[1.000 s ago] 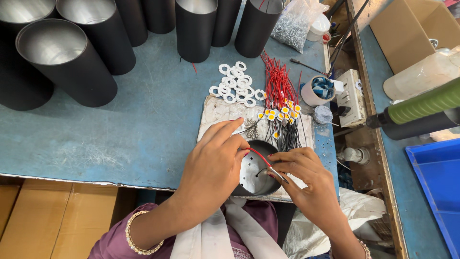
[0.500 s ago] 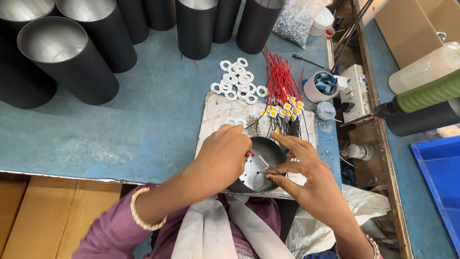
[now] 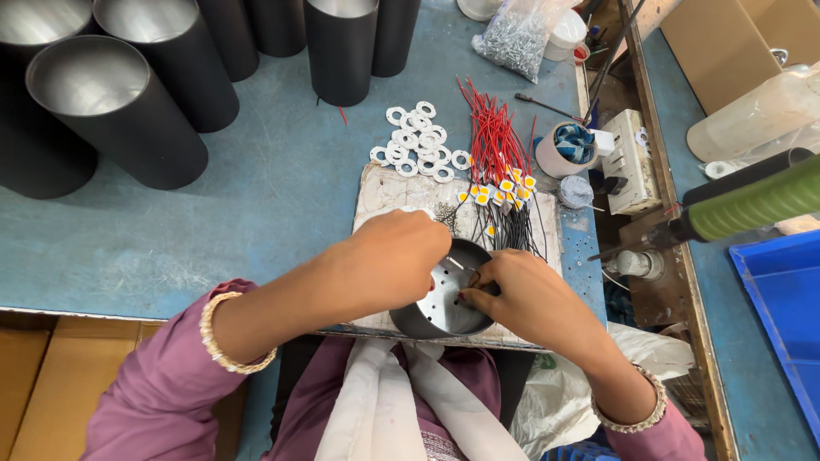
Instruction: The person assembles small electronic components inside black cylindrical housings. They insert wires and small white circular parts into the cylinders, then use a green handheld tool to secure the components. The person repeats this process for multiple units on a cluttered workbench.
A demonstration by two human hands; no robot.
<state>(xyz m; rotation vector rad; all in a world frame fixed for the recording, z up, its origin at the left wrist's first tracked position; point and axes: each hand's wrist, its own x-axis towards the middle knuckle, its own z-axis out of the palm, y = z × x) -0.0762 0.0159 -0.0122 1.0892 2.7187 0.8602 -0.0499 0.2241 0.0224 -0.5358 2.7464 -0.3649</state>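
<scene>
The perforated round metal cup point(image 3: 444, 299), at the near table edge, is steadied by the closed left hand point(image 3: 389, 256); something small is pinched inside by the right hand point(image 3: 521, 299), and could be dropped through slipping

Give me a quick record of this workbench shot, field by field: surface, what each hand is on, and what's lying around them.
surface: blue table with a worn board on it
left hand: on the rim of a round metal cup
right hand: fingertips inside the cup, pinching something too small to tell
behind the cup: bundle of red and black wires with yellow ends
beside the wires: pile of white rings
far left: black cylinders, open tops
far edge: clear bag of small metal parts
</scene>
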